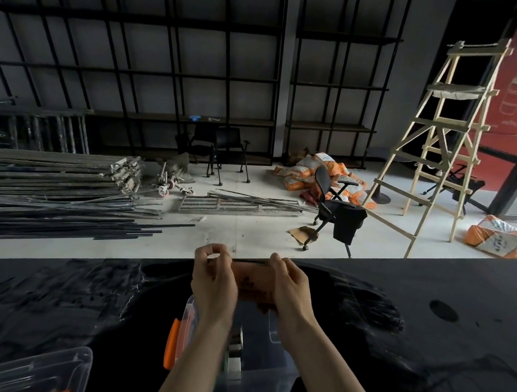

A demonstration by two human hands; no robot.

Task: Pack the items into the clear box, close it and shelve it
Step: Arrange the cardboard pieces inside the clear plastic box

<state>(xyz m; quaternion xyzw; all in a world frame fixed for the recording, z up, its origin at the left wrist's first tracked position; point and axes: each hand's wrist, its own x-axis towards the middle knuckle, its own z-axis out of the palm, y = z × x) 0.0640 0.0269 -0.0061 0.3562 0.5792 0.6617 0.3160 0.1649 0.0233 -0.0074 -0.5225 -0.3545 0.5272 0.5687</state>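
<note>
My left hand (213,280) and my right hand (289,285) together pinch the top edge of a thin brownish bag (252,282) with dark print, held up above the clear box (263,370). The open box sits on the black table (427,299) right under my forearms. An orange latch (171,344) shows on its left side. A small metallic item (234,352) stands inside the box. The bag's lower part hangs over the box's far end.
The clear lid (28,369) lies at the bottom left of the table. Beyond the table are black wall shelves (228,80), stacked metal bars (56,187), office chairs (337,207), orange sacks (310,175) and a wooden ladder (441,147).
</note>
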